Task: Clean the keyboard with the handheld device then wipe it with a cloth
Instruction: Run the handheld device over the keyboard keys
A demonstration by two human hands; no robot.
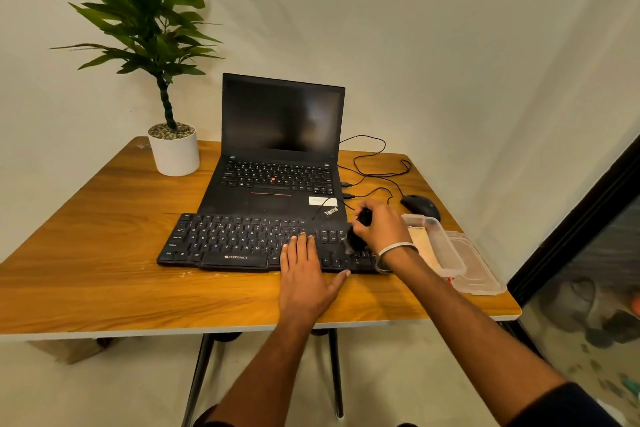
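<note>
The black keyboard (256,243) lies flat at the near middle of the wooden worktop (104,270), just in front of an open laptop (277,149). The left hand (304,274) rests on it with straight fingers spread over the keys right of centre, palm hanging over the near edge — pressing, not gripping. The right hand (379,229) is curled round a small dark handheld device (360,232), whose lower end sits on or just above the keys at the right end of the board; the exact contact is hard to make out.

The keyboard looks light and stiff, a thin plastic slab likely to skate on the smooth wood, so a flat palm is probably the sensible way to steady it. Its keycaps are the fragile part — pressure should stay gentle and along the rows. The device seems small and light enough for one hand, best held round its body as it is now.

Right of the keyboard stands a clear plastic container (436,243), with its lid (474,267) just beside it; whether the pale thing inside is the cloth cannot be told. A mouse (420,206) sits farther back, and a potted plant (173,146) stands at the far left.
</note>
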